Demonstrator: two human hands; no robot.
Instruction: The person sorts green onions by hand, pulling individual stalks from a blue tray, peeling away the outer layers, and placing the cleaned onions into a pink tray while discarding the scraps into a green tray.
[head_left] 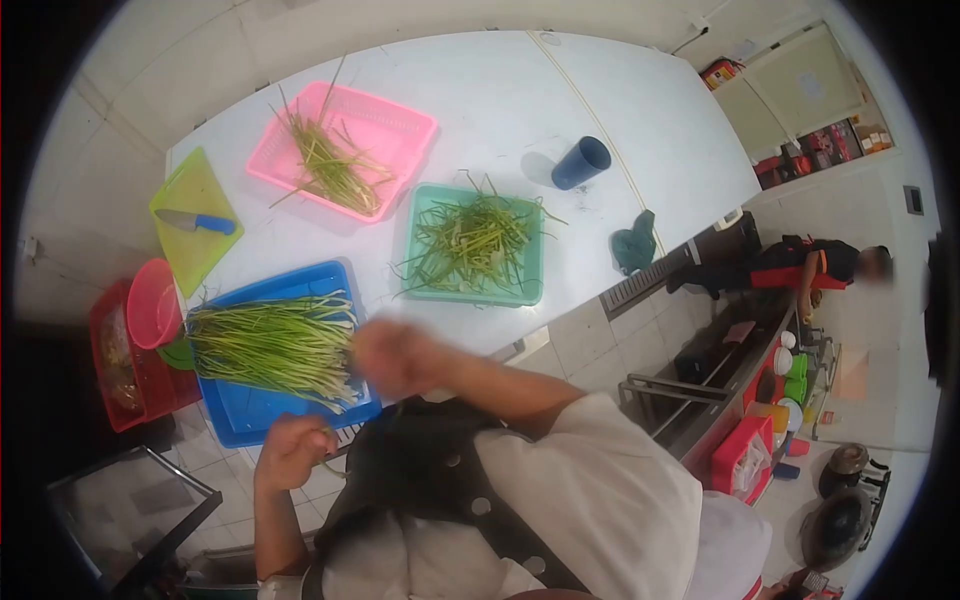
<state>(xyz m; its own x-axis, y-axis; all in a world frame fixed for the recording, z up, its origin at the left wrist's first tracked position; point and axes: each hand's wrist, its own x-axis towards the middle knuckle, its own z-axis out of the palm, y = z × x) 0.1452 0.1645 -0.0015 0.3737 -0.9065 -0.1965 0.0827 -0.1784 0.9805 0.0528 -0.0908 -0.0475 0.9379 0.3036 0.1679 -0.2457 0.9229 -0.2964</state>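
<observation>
A blue tray holds a thick bundle of long green stalks lying side by side. My right hand is blurred at the stalks' right ends, over the tray's edge; its grip is unclear. My left hand is curled below the tray, just off the table's edge, around a thin green stalk. A teal tray beyond my right hand holds a loose heap of green trimmings. A pink basket farther back holds more stalks.
A blue-handled knife lies on a yellow-green cutting board at the table's left. A red bowl and red crate sit beside it. A blue cup and teal cloth are on the white table. Another person works at right.
</observation>
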